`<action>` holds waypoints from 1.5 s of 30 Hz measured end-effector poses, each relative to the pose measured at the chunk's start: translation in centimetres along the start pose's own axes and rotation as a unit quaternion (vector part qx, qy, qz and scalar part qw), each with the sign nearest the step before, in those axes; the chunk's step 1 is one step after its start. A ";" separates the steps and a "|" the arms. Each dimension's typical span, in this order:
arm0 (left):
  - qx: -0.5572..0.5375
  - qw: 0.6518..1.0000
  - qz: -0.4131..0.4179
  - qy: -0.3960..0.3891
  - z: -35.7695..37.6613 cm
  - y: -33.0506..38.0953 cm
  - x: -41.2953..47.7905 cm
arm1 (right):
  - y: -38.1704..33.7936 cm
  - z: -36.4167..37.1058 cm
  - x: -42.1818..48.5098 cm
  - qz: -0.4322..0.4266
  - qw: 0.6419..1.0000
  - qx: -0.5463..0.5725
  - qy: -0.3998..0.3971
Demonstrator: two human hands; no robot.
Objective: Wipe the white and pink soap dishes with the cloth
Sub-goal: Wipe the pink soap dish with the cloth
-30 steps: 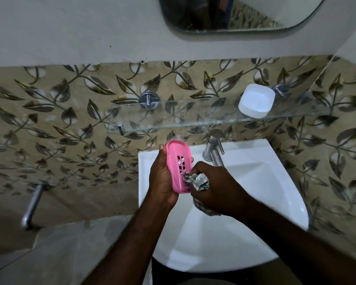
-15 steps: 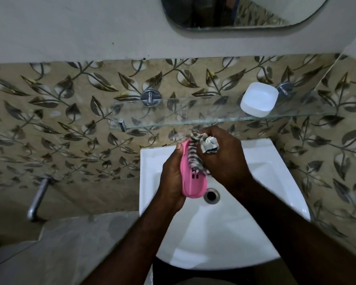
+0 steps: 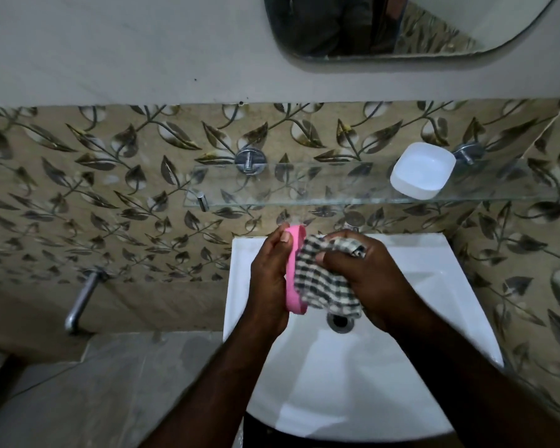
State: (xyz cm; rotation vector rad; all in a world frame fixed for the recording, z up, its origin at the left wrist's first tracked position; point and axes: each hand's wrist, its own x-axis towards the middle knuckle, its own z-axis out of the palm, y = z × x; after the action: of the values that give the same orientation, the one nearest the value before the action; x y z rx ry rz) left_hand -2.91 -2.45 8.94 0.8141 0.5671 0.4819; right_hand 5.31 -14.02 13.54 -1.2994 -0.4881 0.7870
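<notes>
Cloth [image 3: 324, 282] now spread over pink soap dish [image 3: 292, 286], clasped between hands [image 3: 269, 279] [image 3: 366, 279]

Over the back half of the sink [image 3: 337, 383], a left hand [image 3: 269, 279] holds a dish [image 3: 292, 295] on edge, with the cloth [image 3: 324, 286] pressed to the dish's right side by the right hand [image 3: 369, 279] and the drain [image 3: 339, 321] just below the cloth. On the wall behind, a second dish [image 3: 422, 171] sits at the right end of the shelf [image 3: 304, 189], under the mirror [image 3: 401, 24]. A spout [image 3: 81, 299] juts from the wall, well left of the sink.
</notes>
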 end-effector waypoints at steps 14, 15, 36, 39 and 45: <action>0.250 0.959 0.104 0.087 1.9 3.0 -0.2 | -0.6 -2.1 1.7 0.031 0.997 0.069 0.020; 0.233 0.963 0.097 0.094 1.8 3.5 -0.3 | -0.8 -2.4 1.9 0.037 0.996 0.085 0.012; 0.088 0.992 -0.056 0.071 5.4 -4.6 1.3 | 4.4 -15.6 0.5 0.100 0.979 0.131 0.122; 0.099 0.989 -0.088 0.068 6.7 -6.3 1.4 | 5.9 -19.5 0.4 0.085 0.977 0.179 0.077; 0.137 0.981 -0.125 0.053 9.4 -8.2 1.7 | 7.3 -25.3 2.6 0.096 0.977 0.185 0.052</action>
State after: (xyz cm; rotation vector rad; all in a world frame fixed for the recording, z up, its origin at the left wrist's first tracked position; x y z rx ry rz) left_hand 5.85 -11.38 7.31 0.9669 0.8359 0.2196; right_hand 23.44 -28.22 0.50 -1.0416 -0.1222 0.9151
